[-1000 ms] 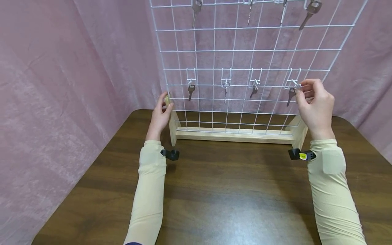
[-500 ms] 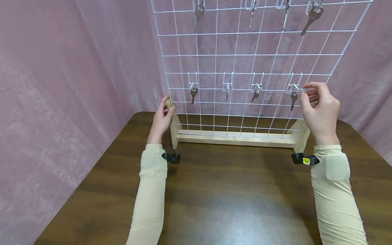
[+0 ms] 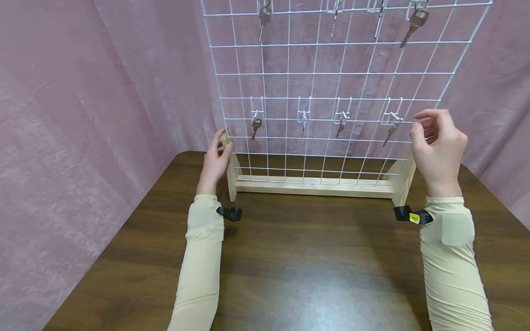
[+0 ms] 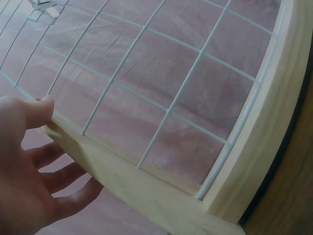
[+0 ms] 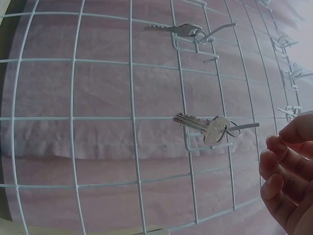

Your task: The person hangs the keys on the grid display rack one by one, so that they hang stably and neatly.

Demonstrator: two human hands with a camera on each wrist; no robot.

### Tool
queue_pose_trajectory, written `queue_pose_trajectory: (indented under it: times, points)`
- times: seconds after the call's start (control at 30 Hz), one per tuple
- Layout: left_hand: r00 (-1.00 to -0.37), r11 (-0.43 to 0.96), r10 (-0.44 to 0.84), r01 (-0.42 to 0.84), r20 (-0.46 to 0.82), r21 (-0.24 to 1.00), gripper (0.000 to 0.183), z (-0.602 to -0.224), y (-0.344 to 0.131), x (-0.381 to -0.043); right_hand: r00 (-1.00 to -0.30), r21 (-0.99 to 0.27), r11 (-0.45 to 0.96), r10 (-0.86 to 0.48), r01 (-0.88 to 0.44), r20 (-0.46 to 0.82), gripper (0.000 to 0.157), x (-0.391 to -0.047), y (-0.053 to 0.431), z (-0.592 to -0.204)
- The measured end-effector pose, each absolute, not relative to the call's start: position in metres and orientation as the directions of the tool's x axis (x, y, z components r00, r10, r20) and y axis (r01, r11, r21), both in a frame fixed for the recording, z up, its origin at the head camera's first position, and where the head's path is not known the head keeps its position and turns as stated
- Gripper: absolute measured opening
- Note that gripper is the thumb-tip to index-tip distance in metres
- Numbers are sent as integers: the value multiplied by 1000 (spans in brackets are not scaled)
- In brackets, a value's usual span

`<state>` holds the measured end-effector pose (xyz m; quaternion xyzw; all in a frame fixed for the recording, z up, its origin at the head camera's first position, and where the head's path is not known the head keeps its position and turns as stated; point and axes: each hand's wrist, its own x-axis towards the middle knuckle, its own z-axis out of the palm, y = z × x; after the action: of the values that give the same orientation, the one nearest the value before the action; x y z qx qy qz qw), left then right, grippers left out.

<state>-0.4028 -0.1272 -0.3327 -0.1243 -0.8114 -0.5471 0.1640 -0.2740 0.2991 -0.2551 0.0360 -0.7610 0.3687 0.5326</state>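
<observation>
A white wire grid (image 3: 343, 73) stands upright in a wooden base (image 3: 314, 186). My left hand (image 3: 213, 166) holds the base's left side piece (image 4: 122, 188), thumb on the front edge and fingers around the far side. On the lower row, keys hang by rings from white hooks. The rightmost key (image 3: 390, 134) is tilted on its hook (image 5: 247, 126). Just right of that hook, my right hand (image 3: 440, 151) is in the air with its fingers loosely bent and nothing in them. In the right wrist view its fingertips (image 5: 277, 142) are apart from the hook's end.
An upper row of keys, including one at the right (image 3: 418, 18), hangs near the top of the head view. The base rests on a brown wooden table (image 3: 314, 257). Pink cloth (image 3: 124, 92) hangs behind and beside it.
My right hand has let go of the rightmost lower key's ring and drawn away to the right. The key has swung into a tilt. My left hand keeps its hold on the base.
</observation>
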Motion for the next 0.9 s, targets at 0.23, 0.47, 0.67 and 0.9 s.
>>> queue_pose_trajectory:
  times: [0.23,0.47,0.67,0.9]
  points:
    - [-913,375,-19,372,408,849,51,-332,-123,-401,-441,-507,750,317,-426,840,20,-275,299,-256]
    - [-913,365,-26,371,407,854,51,-332,-123,-401,-468,-441,767,209,-466,858,16,-276,293,-258]
    - [-909,408,-12,375,416,832,53,-328,-125,-400,-515,-271,816,-38,-511,856,14,-277,281,-263]
    - [-814,418,-122,477,568,773,62,-301,-119,-382,-610,-168,840,-222,-515,761,12,-277,270,-266]
